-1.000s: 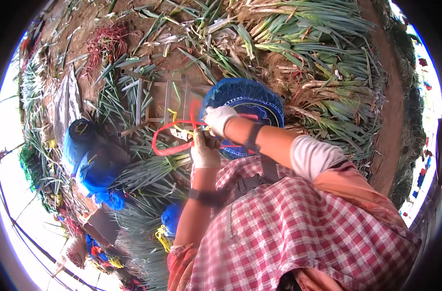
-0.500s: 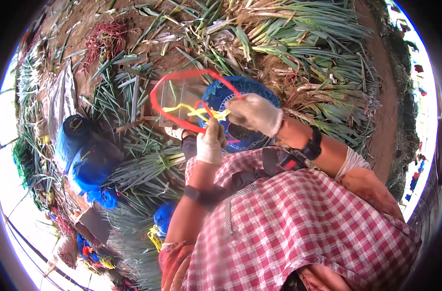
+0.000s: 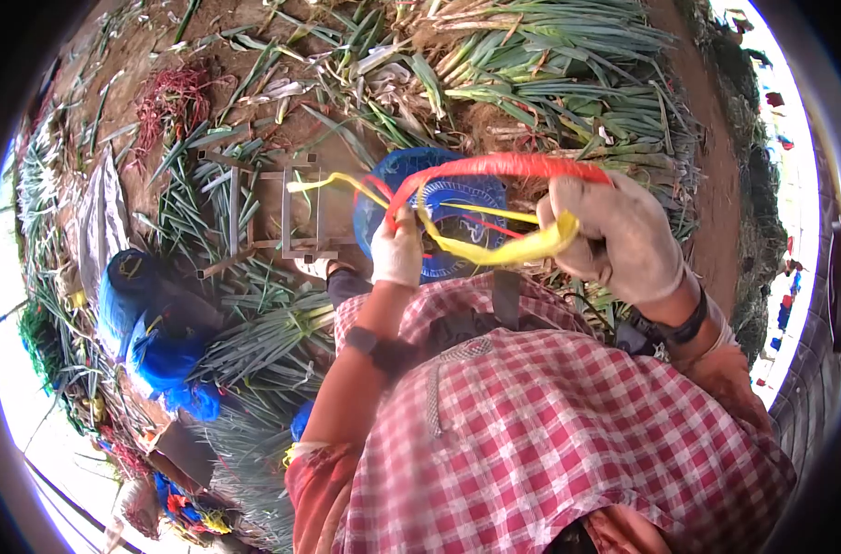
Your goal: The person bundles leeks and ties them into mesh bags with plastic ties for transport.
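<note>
Both hands wear pale work gloves and hold thin plastic strips in front of my body. My left hand (image 3: 398, 247) is closed in a pinch where a red strip (image 3: 494, 167) and a yellow strip (image 3: 471, 251) cross. Farther right and raised, my right hand (image 3: 624, 235) has its fingers closed around the other ends of both strips. Between the hands, the red strip arches above and the yellow one sags below. A short yellow tail (image 3: 324, 182) sticks out left of my left hand. Behind the strips is a round blue thing (image 3: 374, 198) with a white pattern, partly covered.
Piles of leeks or large green onions (image 3: 550, 69) lie at the upper right, with more (image 3: 264, 346) at the left. A metal frame (image 3: 287, 217) rests on the soil. Nearby are a blue plastic bundle (image 3: 167, 346) and a heap of red strands (image 3: 171, 103).
My right hand has moved right and nearer the camera, drawing the strips out from my left hand. The wide red loop is now a stretched arch. My left hand has barely moved.
</note>
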A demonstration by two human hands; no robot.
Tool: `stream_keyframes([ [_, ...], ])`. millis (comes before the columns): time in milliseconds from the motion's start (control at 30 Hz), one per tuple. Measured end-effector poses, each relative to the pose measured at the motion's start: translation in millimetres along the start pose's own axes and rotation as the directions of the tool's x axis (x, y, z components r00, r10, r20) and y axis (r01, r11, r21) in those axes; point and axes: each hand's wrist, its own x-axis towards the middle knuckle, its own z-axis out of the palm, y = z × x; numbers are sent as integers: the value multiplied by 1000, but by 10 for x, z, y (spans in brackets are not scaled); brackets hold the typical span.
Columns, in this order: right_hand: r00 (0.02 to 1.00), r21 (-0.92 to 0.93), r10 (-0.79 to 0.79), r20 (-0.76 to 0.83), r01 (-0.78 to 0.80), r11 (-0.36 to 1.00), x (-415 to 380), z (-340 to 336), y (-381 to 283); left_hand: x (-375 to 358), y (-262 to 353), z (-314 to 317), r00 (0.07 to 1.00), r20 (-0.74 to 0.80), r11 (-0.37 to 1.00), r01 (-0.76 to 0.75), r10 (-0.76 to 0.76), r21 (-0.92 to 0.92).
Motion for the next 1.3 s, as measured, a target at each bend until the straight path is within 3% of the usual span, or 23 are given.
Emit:
stream_keyframes([
  [100, 988, 146, -26, -151, 48, 988, 185, -57, -28, 387, -211, 18, 996, -75, 861, 3, 41, 508],
  [133, 988, 141, -33, -150, 54, 988, 259, -105, -94, 409, -206, 52, 990, -36, 564, -49, 138, 825],
  [167, 984, 143, -86, -154, 108, 984, 309, -149, -166, 393, -253, 50, 971, 106, 437, -192, 213, 879],
  [333, 924, -18, -379, -38, 379, 925, 578, -63, -506, 283, -127, -84, 998, 9, 707, 32, -54, 706],
  [400, 907, -203, -401, 129, 420, 885, 740, 104, -545, 170, 2, 37, 988, 155, 610, -137, 24, 780],
  [433, 883, -308, -397, 252, 462, 832, 848, 247, -536, 294, -193, -35, 799, 505, 241, -587, 327, 773],
  [467, 834, -389, -396, 385, 536, 750, 952, 418, -540, 423, -399, -113, 410, 729, -310, -709, 549, 633],
  [500, 782, -443, -373, 499, 600, 666, 1072, 643, -547, 358, -365, -159, 587, 648, -10, -738, 485, 675],
  [533, 739, -484, -324, 590, 645, 591, 1198, 861, -597, 336, -303, -140, 806, 505, 410, -592, 309, 694],
  [567, 715, -518, -260, 650, 666, 537, 1312, 1045, -667, 326, -271, -165, 902, 399, 663, -401, 165, 632],
  [667, 748, -713, -51, 662, 649, 265, 1638, 1272, -949, 336, -258, -154, 971, 224, 961, 14, -78, 276],
  [733, 799, -799, -79, 596, 600, 34, 1992, 1215, -997, 266, -171, -95, 979, 101, 978, 167, -179, 123],
  [800, 799, -836, -438, 413, 523, 166, 2319, 947, -631, 185, -82, -146, 985, 42, 983, 166, -170, 83],
  [867, 905, -706, -70, 420, 374, 602, 2359, 697, -208, 171, -29, -249, 960, 43, 960, 274, -277, 61],
  [900, 841, -704, -371, 395, 536, 466, 2420, 600, 390, 204, -73, -250, 972, -7, 970, 235, -235, 61],
  [967, 848, -788, 5, 530, 491, 371, 2272, 359, 979, 171, -33, -261, 973, -26, 973, 228, -228, 22],
  [1000, 820, -761, 43, 570, 508, 402, 2158, 237, 1227, 177, 1, -289, 976, -40, 977, 212, -212, -2],
  [1067, 864, -951, 415, 284, 198, 238, 1853, 124, 1227, 190, -84, -471, 971, 35, 972, 235, -235, 21],
  [1133, 839, -839, 402, 367, 112, 533, 1630, -177, 1550, 162, -62, -483, 986, 59, 984, 163, -159, -75],
  [1200, 783, -699, 578, 229, -281, 657, 1278, -154, 1588, 143, -47, -473, 978, 165, 978, 153, -129, -143],
  [1233, 847, -713, 426, 316, -84, 696, 1188, -89, 1705, 145, -73, -459, 982, 98, 932, 184, -161, -311],
  [1267, 793, -803, 557, 246, -155, 575, 1103, -59, 1780, 149, -95, -453, 978, 37, 860, 197, -204, -471],
  [1300, 831, -768, 458, 317, -59, 638, 1078, 1, 1851, 115, -37, -524, 951, 190, 922, 289, -246, -256],
])
